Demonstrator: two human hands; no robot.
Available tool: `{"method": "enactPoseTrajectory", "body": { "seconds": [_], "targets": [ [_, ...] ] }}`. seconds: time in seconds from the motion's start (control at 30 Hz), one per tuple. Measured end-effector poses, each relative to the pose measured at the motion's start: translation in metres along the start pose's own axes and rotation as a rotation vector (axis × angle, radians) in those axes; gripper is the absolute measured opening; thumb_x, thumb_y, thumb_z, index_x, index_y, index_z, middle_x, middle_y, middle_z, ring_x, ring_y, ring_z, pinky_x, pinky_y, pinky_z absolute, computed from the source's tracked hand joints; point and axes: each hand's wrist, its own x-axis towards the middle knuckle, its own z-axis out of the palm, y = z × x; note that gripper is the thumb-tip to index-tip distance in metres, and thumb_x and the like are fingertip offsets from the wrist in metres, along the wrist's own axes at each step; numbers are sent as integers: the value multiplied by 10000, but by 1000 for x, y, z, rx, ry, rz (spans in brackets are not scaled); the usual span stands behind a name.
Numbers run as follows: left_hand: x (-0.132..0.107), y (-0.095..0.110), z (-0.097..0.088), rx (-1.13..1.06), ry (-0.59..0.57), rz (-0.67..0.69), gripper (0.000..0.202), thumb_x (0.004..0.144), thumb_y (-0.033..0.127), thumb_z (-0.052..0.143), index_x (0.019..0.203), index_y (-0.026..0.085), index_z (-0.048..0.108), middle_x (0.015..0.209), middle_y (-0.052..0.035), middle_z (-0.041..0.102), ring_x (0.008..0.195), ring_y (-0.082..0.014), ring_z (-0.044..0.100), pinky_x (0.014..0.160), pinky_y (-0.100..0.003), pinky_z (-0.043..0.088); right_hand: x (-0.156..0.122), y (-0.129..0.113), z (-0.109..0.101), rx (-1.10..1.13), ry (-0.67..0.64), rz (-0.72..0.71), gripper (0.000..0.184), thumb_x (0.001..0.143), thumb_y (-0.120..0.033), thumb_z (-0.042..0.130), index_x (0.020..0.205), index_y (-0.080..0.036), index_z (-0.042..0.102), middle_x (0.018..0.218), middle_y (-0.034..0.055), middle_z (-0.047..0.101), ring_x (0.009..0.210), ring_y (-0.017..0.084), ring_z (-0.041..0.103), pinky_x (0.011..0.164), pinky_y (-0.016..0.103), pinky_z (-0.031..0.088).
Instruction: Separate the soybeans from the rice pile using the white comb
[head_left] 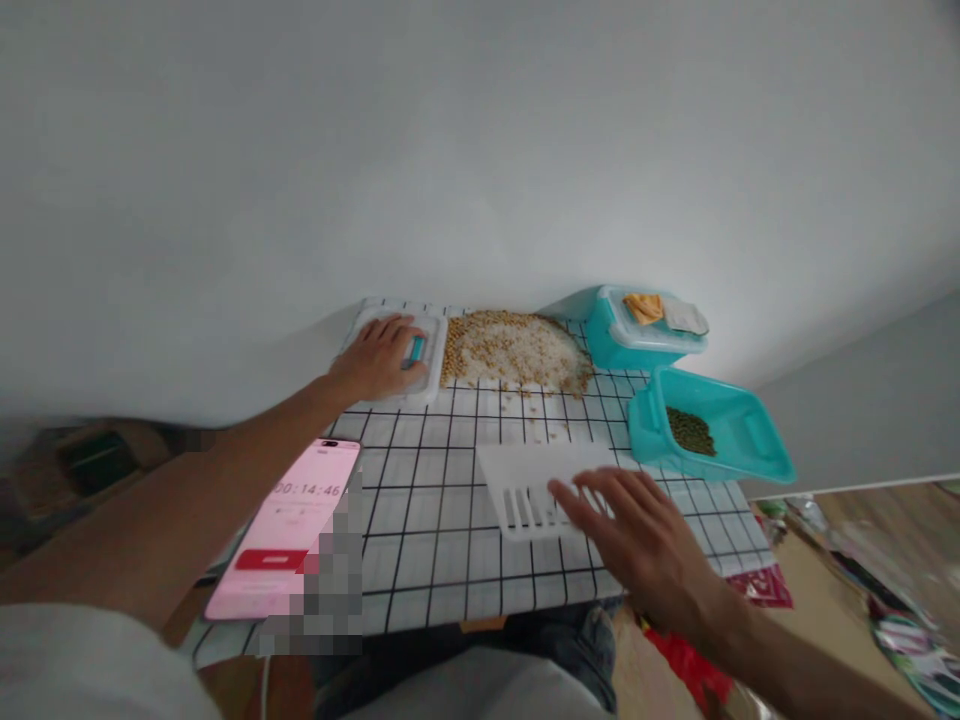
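Note:
My left hand (pixel 381 360) lies on a clear-white plastic lid (pixel 431 375) with a teal latch at the back left of the table, its fingers spread and thumb beside the latch. Against the lid's right side is a loose heap of yellow beans mixed with white grains (pixel 517 350). At the front, my right hand (pixel 634 510) is over the right part of a thin white slotted plastic sheet (pixel 517 470). Its fingers are apart and grip nothing; whether the fingertips touch the sheet I cannot tell.
An open teal bin (pixel 739 425) holding green beans (pixel 690 430) stands at the right edge. Behind it is a lidded teal box (pixel 619 345) with yellow and pale cloths (pixel 645 307) on top. A pink-screened phone (pixel 300 520) lies front left. A wall (pixel 465 150) rises behind the gridded tabletop (pixel 427 500).

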Motion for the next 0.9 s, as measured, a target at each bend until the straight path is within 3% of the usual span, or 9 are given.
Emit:
{"method": "enactPoseTrajectory", "body": {
  "seconds": [0.1,0.13,0.27,0.37,0.53,0.67,0.9],
  "targets": [
    [0,0,1,6,-5,7,495,916,380,483,1342,129,457,1535,-168,386,1458,-283,306,1205,-468,213,-63,-48,9,-38,8,-35,426,1011,-184,365,1377,-204,580,1172,106,677,1114,259,573,938,403,423],
    [0,-1,1,4,-8,9,495,918,368,485,1345,120,448,1540,-168,378,1459,-279,299,1205,-469,208,-78,-60,13,-48,17,11,424,1014,-191,338,1320,-221,630,1110,94,696,1062,250,592,921,395,421],
    [0,-2,3,-20,-27,20,500,922,336,485,1354,91,428,1557,-174,347,1462,-275,271,1208,-470,186,-104,-85,32,-33,66,102,441,1009,-163,311,1245,-226,679,1054,78,712,1028,234,605,924,380,392],
    [1,-4,4,-26,-38,25,525,925,339,478,1366,61,414,1559,-195,333,1463,-285,259,1205,-475,186,-103,-85,44,41,50,123,463,1037,-212,268,1326,-205,630,1114,86,696,1078,234,583,957,379,373],
    [1,-4,4,-11,-47,16,524,936,344,465,1378,69,400,1577,-176,311,1471,-273,238,1205,-478,184,-106,-76,56,74,-7,121,478,1001,-122,385,1454,-224,501,1203,75,657,1155,238,531,997,393,345],
    [1,-4,3,-6,-52,14,526,927,349,477,1371,76,413,1569,-175,325,1463,-278,256,1203,-472,196,-108,-68,58,78,-76,87,514,1004,-141,403,1510,-233,413,1270,82,624,1182,254,505,988,412,359],
    [1,-2,1,-3,-57,13,512,930,343,483,1366,87,406,1563,-170,333,1460,-279,259,1203,-465,199,-100,-59,61,81,-31,120,510,1001,-132,412,1493,-261,442,1252,77,624,1154,253,514,977,421,381]
  ]
}}
